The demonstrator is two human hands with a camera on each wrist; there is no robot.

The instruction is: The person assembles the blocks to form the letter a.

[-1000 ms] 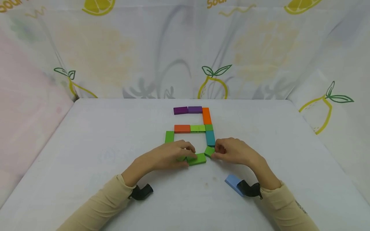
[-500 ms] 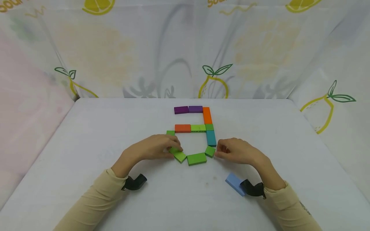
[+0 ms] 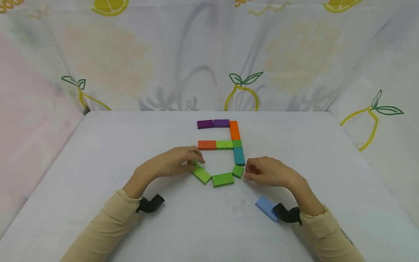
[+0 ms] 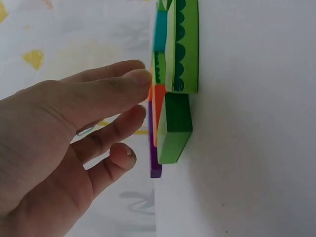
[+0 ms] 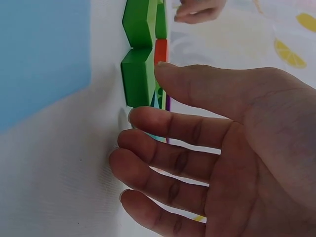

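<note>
Coloured blocks lie end to end on the white table. My left hand point(image 3: 173, 161) is over the left end of the row. Its relaxed fingers overlap a green block point(image 4: 174, 136) there, and in the left wrist view nothing is between them. Below it slants a light green block point(image 3: 201, 174), touching a longer green block point(image 3: 223, 179). My right hand point(image 3: 271, 171) rests beside a small green block point(image 3: 238, 171), its fingers loosely bent and holding nothing, as the right wrist view shows. A teal block point(image 3: 239, 156) runs up from that small block.
Farther back lie a red-orange block point(image 3: 207, 145), a lime block point(image 3: 224, 145), a small green square point(image 3: 237, 143), an orange block point(image 3: 234, 130) and two purple blocks point(image 3: 213, 123). A light blue block point(image 3: 266, 208) lies apart, partly behind the right wrist's black camera point(image 3: 287, 213).
My left hand has moved back and left from the front green block to the left end, uncovering the slanted light green block, now turned in line. The right hand has shifted slightly right, off the small green block.
</note>
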